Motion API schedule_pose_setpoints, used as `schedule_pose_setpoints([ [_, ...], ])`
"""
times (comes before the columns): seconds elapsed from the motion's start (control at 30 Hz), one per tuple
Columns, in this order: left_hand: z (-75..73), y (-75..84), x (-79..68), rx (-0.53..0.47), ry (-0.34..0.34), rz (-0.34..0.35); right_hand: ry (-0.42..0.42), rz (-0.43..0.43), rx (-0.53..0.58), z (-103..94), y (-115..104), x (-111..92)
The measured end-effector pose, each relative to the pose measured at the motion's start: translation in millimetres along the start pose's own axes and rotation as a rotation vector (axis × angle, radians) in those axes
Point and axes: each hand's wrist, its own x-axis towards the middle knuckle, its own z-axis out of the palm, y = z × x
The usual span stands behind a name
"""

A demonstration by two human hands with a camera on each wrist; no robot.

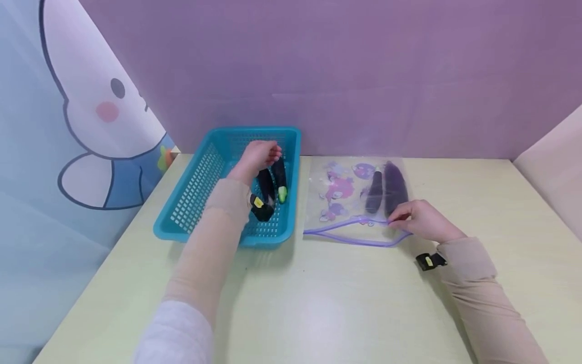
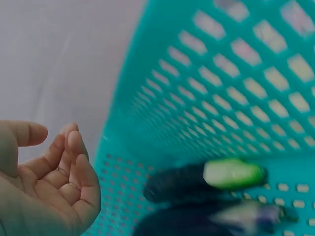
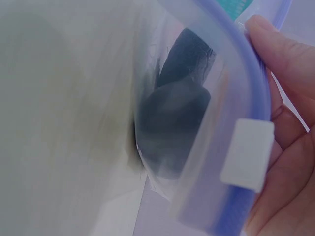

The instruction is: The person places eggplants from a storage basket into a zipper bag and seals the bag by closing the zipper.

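One pale cartoon figure (image 1: 86, 101) on a blue curtain (image 1: 27, 227) fills the left side of the head view. Right of it, at left of centre, a teal basket (image 1: 293, 177) with perforated walls stands on the light table (image 1: 318, 303). The left hand (image 1: 259, 155) hangs over the basket's upper part, holding nothing; in its wrist view the fingers are loosely curled, with the thumb apart from them. Two dark eggplants lie side by side on the basket's floor: the left eggplant (image 1: 266, 184), partly behind the wrist, and the right eggplant (image 1: 279, 174), whose green end points toward the bottom of the frame. Just right of the basket, a clear bag (image 1: 350, 202) with pink and purple prints lies flat, its purple-edged mouth gaping at the lower edge. Inside, at the bag's right side, are a slimmer eggplant (image 1: 375, 194) and a thicker eggplant (image 1: 395, 187). At right of centre the right hand (image 1: 423, 221) pinches the bag's edge near its lower right corner; its wrist view shows a white tab (image 3: 247, 154) on the purple strip.
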Motion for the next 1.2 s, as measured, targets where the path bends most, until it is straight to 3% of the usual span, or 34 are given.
schedule_pose_setpoints([
  [0.13,-3.6,-9.9,10.3,-0.023,0.026,-0.092,0.001,0.009,0.008,-0.2,0,-1],
  [0.23,-7.4,-16.4,12.0,-0.005,0.044,-0.121,0.006,0.009,0.003,0.6,1,-1],
  [1.0,-23.0,-37.0,17.9,0.133,0.062,-0.116,0.001,0.026,-0.018,0.9,3,-1],
  [1.2,-26.2,-45.2,22.2,0.162,0.112,-0.125,0.011,0.015,-0.018,1.4,1,-1],
])
